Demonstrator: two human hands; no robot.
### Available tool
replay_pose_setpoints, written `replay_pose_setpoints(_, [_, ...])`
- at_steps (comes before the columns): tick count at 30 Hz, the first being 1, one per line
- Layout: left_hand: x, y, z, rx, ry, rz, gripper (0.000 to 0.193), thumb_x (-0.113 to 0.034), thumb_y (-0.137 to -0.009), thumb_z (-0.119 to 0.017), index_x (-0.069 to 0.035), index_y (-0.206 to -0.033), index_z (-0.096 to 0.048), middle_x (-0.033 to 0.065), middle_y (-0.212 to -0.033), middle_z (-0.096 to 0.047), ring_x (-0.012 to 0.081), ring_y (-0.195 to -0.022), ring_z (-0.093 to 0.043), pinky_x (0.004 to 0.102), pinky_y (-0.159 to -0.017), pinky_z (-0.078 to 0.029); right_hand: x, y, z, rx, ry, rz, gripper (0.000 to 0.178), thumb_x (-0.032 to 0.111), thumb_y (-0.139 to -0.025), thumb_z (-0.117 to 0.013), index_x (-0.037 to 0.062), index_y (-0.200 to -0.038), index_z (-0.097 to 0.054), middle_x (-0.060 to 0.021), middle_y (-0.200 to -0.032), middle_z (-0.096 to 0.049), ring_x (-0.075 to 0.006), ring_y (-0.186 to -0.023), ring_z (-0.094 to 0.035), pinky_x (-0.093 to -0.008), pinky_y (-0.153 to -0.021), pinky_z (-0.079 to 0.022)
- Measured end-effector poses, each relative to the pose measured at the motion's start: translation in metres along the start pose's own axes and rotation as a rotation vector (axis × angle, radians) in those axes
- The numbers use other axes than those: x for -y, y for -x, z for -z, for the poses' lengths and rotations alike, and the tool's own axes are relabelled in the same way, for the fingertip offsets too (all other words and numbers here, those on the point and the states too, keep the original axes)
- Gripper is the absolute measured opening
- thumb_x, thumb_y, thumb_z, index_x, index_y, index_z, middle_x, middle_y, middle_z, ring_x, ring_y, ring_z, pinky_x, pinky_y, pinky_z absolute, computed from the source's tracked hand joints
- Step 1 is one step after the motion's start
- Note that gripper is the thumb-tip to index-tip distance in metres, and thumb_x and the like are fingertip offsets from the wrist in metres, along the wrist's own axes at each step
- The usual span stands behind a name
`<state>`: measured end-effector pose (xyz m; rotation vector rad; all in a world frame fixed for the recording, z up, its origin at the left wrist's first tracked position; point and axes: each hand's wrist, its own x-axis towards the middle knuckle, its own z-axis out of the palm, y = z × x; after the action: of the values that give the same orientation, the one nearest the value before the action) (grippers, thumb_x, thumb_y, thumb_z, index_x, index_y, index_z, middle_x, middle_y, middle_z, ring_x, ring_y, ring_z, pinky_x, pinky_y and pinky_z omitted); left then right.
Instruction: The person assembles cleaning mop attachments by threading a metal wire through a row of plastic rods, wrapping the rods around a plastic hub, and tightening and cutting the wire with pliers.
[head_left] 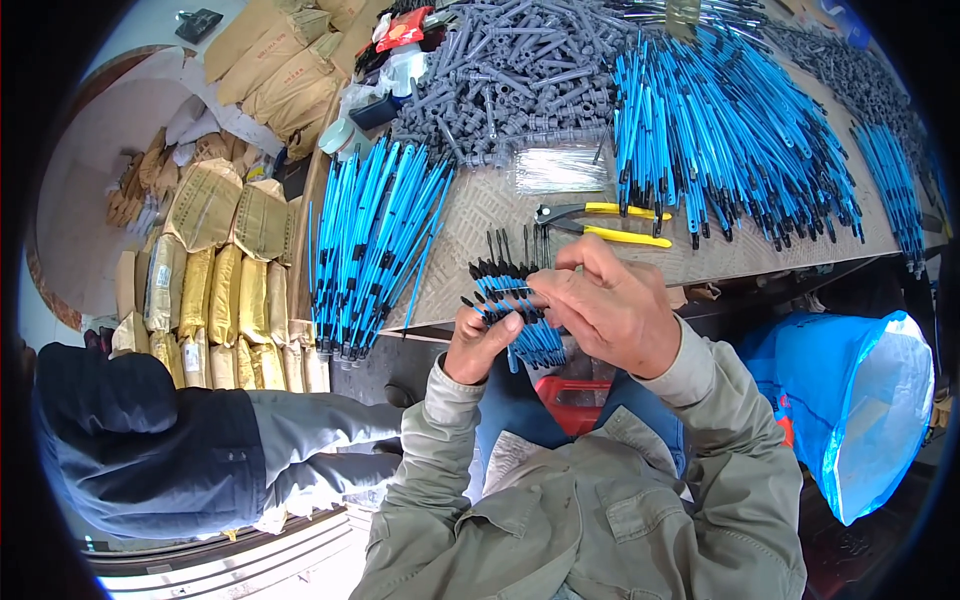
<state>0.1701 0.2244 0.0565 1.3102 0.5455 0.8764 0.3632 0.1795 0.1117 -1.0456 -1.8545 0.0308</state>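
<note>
My left hand (pixel 478 347) is closed around a bundle of thin blue rods with black ends (pixel 538 342), held just off the table's front edge. Its thumb lies along the near side of the bundle, black tips fanning out above the fingers. From the right, my right hand (pixel 625 312) reaches across with thumb and forefinger pinched together against the rods. A thin pale wire (pixel 514 291) runs from that pinch over the bundle; its far end is hidden. Yellow-handled pliers (pixel 630 238) lie on the table just beyond my right hand.
Loose blue rods (pixel 720 130) form a wide heap at right; another stack (pixel 375 240) is at left. Grey plastic parts (pixel 510 70) pile up behind a packet of silver wires (pixel 562 170). A blue sack (pixel 840 390) stands at right. A person in dark clothing (pixel 150 440) is at left.
</note>
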Motion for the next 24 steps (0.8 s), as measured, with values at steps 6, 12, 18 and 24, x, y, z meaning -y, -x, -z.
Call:
replay_pose_setpoints(6, [0.006,0.001,0.002,-0.041,0.027,0.033,0.029,-0.020,-0.089,-0.055,0.002,-0.106,-0.062,0.0030,-0.091,-0.063,0.0068,-0.079,-0.052,0.0229,-0.073,-0.040,-0.002,0.003,-0.005,-0.061,-0.114,-0.064,0.025,-0.003,-0.068,-0.067,0.0044,-0.092,-0.062,-0.0058,-0.081,-0.053,-0.0170,-0.061,-0.059,-0.0280,-0.049,-0.046])
replay_pose_setpoints(12, [0.030,0.011,0.027,0.002,0.113,0.019,0.043,-0.035,-0.092,-0.048,0.002,-0.114,-0.052,0.0117,-0.109,-0.058,0.0201,-0.102,-0.055,0.0357,-0.089,-0.042,0.007,0.006,-0.003,0.006,0.066,-0.056,0.026,-0.002,-0.068,-0.067,0.0055,-0.093,-0.061,-0.0058,-0.082,-0.053,-0.0177,-0.059,-0.058,-0.0284,-0.049,-0.047])
replay_pose_setpoints(18, [0.024,0.006,0.018,-0.058,0.065,0.058,0.047,-0.038,-0.094,-0.043,0.003,-0.114,-0.051,0.0126,-0.109,-0.058,0.0221,-0.104,-0.055,0.0367,-0.090,-0.042,0.002,0.004,0.001,-0.002,0.006,-0.023,0.028,-0.001,-0.067,-0.067,0.0075,-0.092,-0.062,-0.0051,-0.083,-0.053,-0.0160,-0.059,-0.057,-0.0280,-0.048,-0.046])
replay_pose_setpoints(24, [0.023,0.007,0.019,-0.006,0.012,0.045,0.052,-0.040,-0.095,-0.038,0.007,-0.115,-0.049,0.0150,-0.108,-0.058,0.0231,-0.102,-0.056,0.0362,-0.088,-0.043,0.002,0.000,0.003,0.083,0.051,-0.017,0.029,-0.001,-0.067,-0.068,0.0093,-0.093,-0.063,-0.0047,-0.084,-0.052,-0.0145,-0.058,-0.056,-0.0277,-0.047,-0.046])
